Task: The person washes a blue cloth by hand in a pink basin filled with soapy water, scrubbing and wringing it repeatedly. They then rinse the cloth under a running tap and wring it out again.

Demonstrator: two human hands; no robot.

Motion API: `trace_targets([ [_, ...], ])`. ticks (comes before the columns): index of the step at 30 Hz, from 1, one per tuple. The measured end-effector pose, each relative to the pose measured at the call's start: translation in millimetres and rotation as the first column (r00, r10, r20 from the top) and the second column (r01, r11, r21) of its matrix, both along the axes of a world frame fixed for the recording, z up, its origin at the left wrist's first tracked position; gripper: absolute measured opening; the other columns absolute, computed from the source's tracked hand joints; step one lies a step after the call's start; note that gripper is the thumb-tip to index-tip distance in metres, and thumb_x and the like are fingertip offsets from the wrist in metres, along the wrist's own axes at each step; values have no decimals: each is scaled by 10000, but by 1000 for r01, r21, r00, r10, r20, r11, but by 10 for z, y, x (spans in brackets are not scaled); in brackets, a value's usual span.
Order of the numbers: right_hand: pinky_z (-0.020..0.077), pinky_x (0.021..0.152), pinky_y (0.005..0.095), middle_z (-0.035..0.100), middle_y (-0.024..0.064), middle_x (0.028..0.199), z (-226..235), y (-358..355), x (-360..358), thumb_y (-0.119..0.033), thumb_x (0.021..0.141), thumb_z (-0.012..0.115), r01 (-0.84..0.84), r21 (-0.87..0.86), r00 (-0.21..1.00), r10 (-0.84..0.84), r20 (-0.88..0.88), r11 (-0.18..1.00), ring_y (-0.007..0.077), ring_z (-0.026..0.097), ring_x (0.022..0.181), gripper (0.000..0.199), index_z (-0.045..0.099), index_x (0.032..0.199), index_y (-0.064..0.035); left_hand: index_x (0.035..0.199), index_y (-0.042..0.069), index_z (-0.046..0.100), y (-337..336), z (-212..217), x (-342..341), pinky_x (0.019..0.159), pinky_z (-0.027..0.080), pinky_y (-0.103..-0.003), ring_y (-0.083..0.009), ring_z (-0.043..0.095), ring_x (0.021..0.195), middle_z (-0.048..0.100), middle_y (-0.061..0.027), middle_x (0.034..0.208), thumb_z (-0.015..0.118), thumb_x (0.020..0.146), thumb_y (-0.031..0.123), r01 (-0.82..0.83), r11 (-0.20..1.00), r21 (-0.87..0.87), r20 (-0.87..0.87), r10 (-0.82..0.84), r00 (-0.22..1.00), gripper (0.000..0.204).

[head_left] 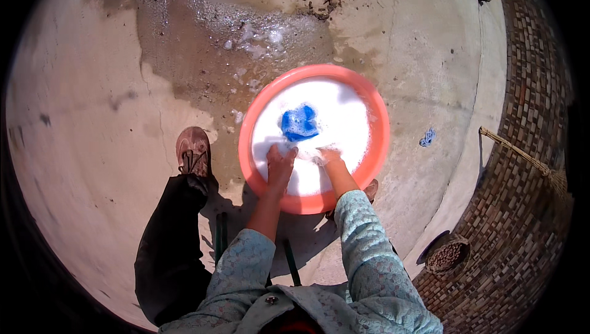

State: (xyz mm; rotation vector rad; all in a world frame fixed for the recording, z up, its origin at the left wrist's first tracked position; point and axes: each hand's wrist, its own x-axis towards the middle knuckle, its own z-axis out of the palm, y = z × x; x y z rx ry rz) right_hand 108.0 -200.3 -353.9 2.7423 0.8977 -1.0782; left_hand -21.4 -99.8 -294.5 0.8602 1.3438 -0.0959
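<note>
A round orange-pink basin [379,112] stands on the ground before me, filled with thick white suds [344,109]. Out of the foam pokes a wet blue cloth [299,123], just beyond my hands. My left hand [280,163] is sunk in the suds near the basin's close side, its fingers curled in. Close by on the right, my right hand [330,157] is bent inward, foam covering its fingertips. Between the two hands lies a foamy, whitish mass; I cannot make out what is gripped under it.
Wet concrete with scattered foam [258,42] spreads beyond the basin. A small crumpled blue piece [428,137] lies to its right. Farther right are a brick-paved strip [491,186], a broom [528,159] and a round container of small brown lumps [447,256]. My shoe [193,149] is left of the basin.
</note>
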Motion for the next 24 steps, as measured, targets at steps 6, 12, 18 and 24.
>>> trace_targets([
  [6, 483, 629, 301, 631, 116, 727, 1270, 385, 162, -23, 645, 574, 720, 300, 676, -533, -510, 626, 210, 596, 660, 240, 640, 876, -6, 1434, 145, 152, 43, 650, 291, 807, 444, -549, -344, 336, 1257, 239, -132, 1437, 620, 713, 605, -276, 902, -332, 17, 298, 954, 975],
  [12, 469, 644, 211, 617, 43, 763, 2581, 248, -27, -34, 722, 562, 856, 281, 424, -279, -862, 433, 90, 573, 671, 222, 619, 935, -3, 1230, 101, 481, 119, 1204, 326, 868, 485, -439, -257, 578, 1025, 570, -117, 1150, 534, 874, 422, -257, 752, -608, 443, 590, 675, 483],
  [18, 478, 767, 275, 610, 76, 926, 3073, 377, -100, -223, 776, 641, 713, 680, 668, -464, -582, 174, 150, 586, 817, 367, 567, 1073, -22, 1012, 59, 566, 127, 2034, 429, 652, 554, -306, -168, 642, 727, 636, -52, 903, 499, 870, 100, -215, 814, -540, 532, 528, 662, 162],
  [24, 464, 886, 401, 603, 90, 1010, 3024, 34, 75, -364, 769, 674, 951, 260, 237, -147, -960, -167, 233, 584, 931, 483, 539, 1137, -80, 1010, 16, 560, 207, 2779, 321, 702, 539, -318, -174, 629, 762, 616, -68, 892, 500, 806, 42, -11, 936, -353, 734, 284, 617, 214],
])
